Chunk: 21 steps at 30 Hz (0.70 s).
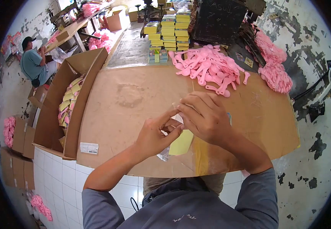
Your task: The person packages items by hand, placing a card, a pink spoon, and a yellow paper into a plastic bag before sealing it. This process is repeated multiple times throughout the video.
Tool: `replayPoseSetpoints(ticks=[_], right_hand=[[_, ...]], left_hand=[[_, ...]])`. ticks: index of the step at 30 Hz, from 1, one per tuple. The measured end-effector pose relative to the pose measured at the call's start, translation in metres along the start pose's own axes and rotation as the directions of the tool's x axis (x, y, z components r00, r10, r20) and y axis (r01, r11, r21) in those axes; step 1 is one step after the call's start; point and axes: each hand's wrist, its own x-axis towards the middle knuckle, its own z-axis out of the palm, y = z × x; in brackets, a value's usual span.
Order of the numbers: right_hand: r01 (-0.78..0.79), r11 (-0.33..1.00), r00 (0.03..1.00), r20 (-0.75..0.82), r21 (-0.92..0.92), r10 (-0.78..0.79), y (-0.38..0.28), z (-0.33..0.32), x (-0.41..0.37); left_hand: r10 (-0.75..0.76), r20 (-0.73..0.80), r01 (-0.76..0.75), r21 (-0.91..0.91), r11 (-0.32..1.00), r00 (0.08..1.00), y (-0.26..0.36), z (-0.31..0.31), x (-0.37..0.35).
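Over the near middle of the cardboard-covered table, my left hand [154, 135] and my right hand [208, 117] meet fingertip to fingertip. Both are closed in a pinch on a small clear plastic bag [175, 105], mostly hidden by the fingers. Just below them shows a pale yellow card [181, 143], its upper part covered by the hands. A crinkled bit of clear plastic [163, 155] lies at the card's left side. Behind my right wrist, only a thin edge of another printed card [229, 118] is visible.
Pink plastic spoon-like pieces [211, 66] are heaped at the table's far right, beside stacks of yellow cards [169, 32]. A long open carton [79, 118] holding packed pieces borders the left side. A white label [89, 148] lies nearby. Another person [37, 61] sits back left.
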Motion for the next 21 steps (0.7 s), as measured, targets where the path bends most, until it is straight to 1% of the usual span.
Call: replayPoseSetpoints(ticks=[2, 4, 8, 10, 13, 16, 17, 19, 21], right_hand=[[0.025, 1.0, 1.0, 0.009, -0.017, -0.024, 0.001, 0.005, -0.001], [0.045, 0.999, 0.999, 0.014, -0.029, -0.045, 0.003, 0.008, 0.0], [0.049, 0.998, 0.995, 0.09, 0.04, -0.052, 0.012, 0.009, 0.002], [0.045, 0.996, 0.988, 0.143, 0.072, -0.055, 0.017, 0.007, 0.003], [-0.067, 0.994, 0.993, 0.1, 0.084, 0.058, 0.028, 0.002, 0.004], [-0.194, 0.98, 0.98, 0.04, 0.04, 0.192, 0.039, -0.005, 0.001], [-0.266, 0.949, 0.963, 0.082, 0.169, 0.255, 0.042, -0.012, -0.002], [-0.405, 0.821, 0.914, 0.187, 0.403, 0.359, 0.045, -0.028, -0.005], [-0.225, 0.919, 0.973, 0.117, 0.323, 0.197, 0.045, -0.028, -0.01]], left_hand=[[-0.013, 0.008, 0.013, 0.086, 0.996, 1.0, 0.006, 0.0, 0.001], [0.002, 0.025, -0.005, 0.147, 0.989, 1.0, 0.005, 0.0, 0.001], [0.001, 0.086, -0.023, 0.249, 0.968, 0.996, 0.0, 0.001, -0.002], [-0.016, 0.102, -0.008, 0.233, 0.972, 0.995, 0.002, 0.002, -0.002], [-0.05, 0.118, 0.03, 0.165, 0.986, 0.992, 0.007, -0.002, 0.001], [-0.055, 0.131, 0.041, 0.107, 0.993, 0.99, 0.001, -0.002, 0.001], [-0.052, 0.138, 0.039, 0.095, 0.995, 0.989, -0.001, -0.002, 0.0], [-0.098, 0.137, 0.092, 0.052, 0.994, 0.986, 0.0, -0.001, 0.0], [-0.124, 0.131, 0.122, 0.026, 0.992, 0.984, 0.002, 0.0, 0.002]])
